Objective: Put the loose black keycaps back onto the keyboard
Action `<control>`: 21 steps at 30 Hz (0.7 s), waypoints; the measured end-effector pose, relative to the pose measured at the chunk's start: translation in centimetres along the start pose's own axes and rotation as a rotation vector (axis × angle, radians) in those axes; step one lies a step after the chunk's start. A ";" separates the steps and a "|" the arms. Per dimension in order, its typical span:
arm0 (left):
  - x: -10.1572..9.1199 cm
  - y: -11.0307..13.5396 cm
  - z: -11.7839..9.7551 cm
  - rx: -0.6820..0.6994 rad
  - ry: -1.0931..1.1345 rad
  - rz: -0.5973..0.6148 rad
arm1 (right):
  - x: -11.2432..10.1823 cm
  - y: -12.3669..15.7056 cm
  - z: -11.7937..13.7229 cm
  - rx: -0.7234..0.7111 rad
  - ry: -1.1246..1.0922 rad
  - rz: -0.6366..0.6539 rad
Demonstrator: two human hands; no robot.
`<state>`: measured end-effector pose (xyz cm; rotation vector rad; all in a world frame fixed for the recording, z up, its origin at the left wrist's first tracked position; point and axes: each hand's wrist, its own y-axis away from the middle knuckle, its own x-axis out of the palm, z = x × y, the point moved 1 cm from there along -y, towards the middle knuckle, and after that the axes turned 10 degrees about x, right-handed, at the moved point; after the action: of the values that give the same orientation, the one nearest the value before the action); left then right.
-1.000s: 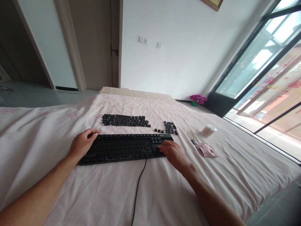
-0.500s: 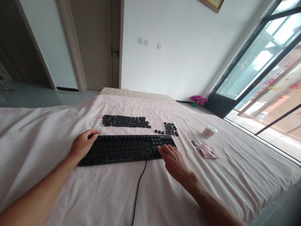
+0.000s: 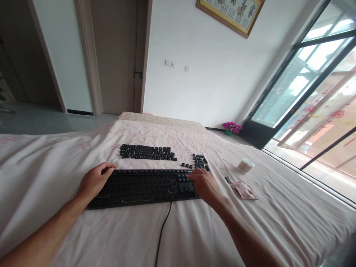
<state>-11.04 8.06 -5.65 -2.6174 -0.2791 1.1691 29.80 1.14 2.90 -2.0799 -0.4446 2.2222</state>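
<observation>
A black keyboard (image 3: 144, 185) with its caps taken off lies on a bed covered by a pale pink sheet (image 3: 178, 230). My left hand (image 3: 93, 181) grips the keyboard's left end, thumb over the far edge. At the right end my right hand (image 3: 204, 183) rests on the keypad area, fingers stretched flat toward the far edge. A long row of loose black keycaps (image 3: 146, 152) lies just beyond the keyboard. A smaller cluster of keycaps (image 3: 198, 161) sits beyond my right fingertips.
The keyboard's black cable (image 3: 162, 230) runs toward me down the sheet. A white round container (image 3: 245, 165), thin sticks and a pink cloth (image 3: 244, 190) lie to the right. Further right, past the bed's edge, is a glass sliding door. A wooden door stands behind.
My right hand slid from the near right corner up over the keypad toward the far edge. The view tilted upward, so everything sits lower. My left hand kept its hold.
</observation>
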 end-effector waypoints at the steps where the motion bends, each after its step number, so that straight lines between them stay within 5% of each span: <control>1: 0.0 0.0 0.0 0.005 0.004 -0.002 | 0.1 -1.3 -0.4 0.034 -0.015 -0.030; 9: -0.2 0.1 -0.3 -0.002 0.008 0.009 | 3.2 -9.4 -1.3 0.141 0.243 0.069; 21: -0.3 0.2 -0.5 0.003 0.008 0.007 | 4.8 -11.6 -0.2 0.020 0.395 0.137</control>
<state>-10.83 7.72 -5.19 -2.6221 -0.2667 1.1601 27.84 13.40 1.15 -2.5221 -0.2536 1.7939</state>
